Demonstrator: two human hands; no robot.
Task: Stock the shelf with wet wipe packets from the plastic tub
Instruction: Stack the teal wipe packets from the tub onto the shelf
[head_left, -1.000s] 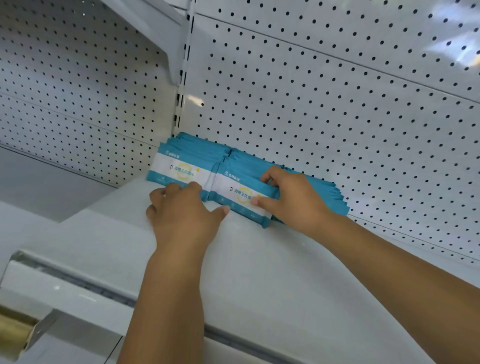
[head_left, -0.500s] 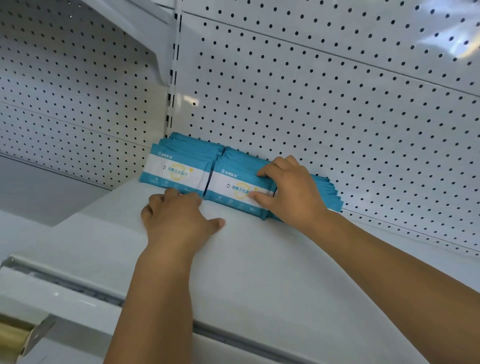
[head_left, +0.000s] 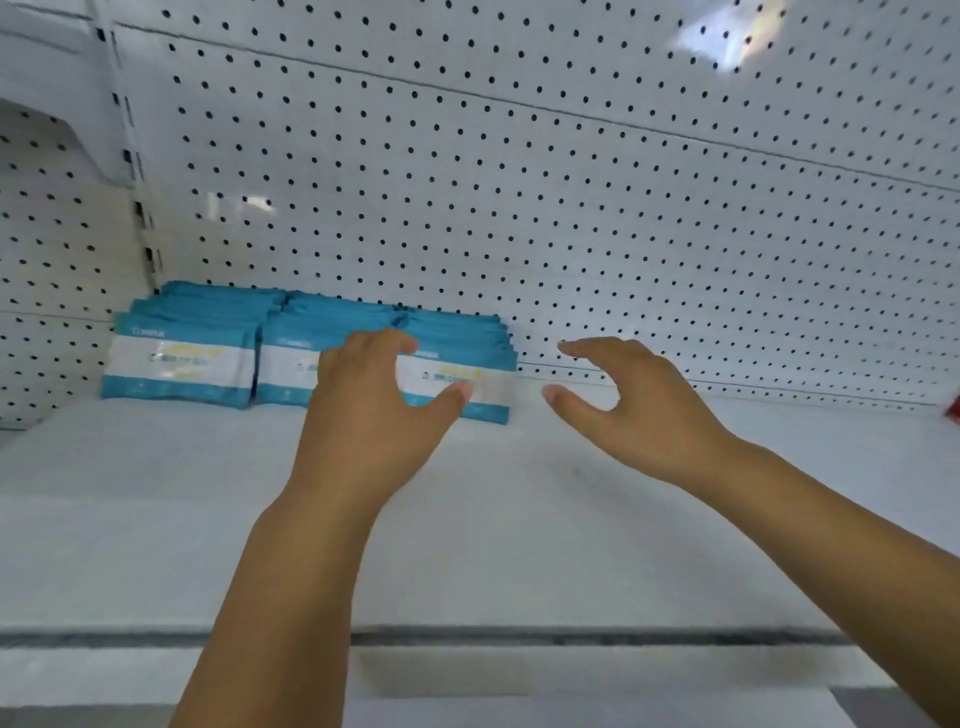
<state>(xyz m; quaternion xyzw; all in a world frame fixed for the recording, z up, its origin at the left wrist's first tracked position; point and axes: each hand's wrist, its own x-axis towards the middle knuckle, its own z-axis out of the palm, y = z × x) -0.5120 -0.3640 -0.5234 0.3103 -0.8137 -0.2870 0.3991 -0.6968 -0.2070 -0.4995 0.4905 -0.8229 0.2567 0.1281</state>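
Both hands are off the packets (head_left: 182, 358) now: left hand (head_left: 374, 410) open before them, right hand (head_left: 628, 405) open at 3 o'clock over the shelf (head_left: 519, 519).

Teal-white wet wipe packets (head_left: 179, 358) upright on shelf (head_left: 519, 519)

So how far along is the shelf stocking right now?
Done: three rows of wet wipe packets stand against the pegboard at the shelf's left end. In hand: nothing; the left hand and the right hand are both open. Left: the shelf's bare right stretch. The tub isn't visible.
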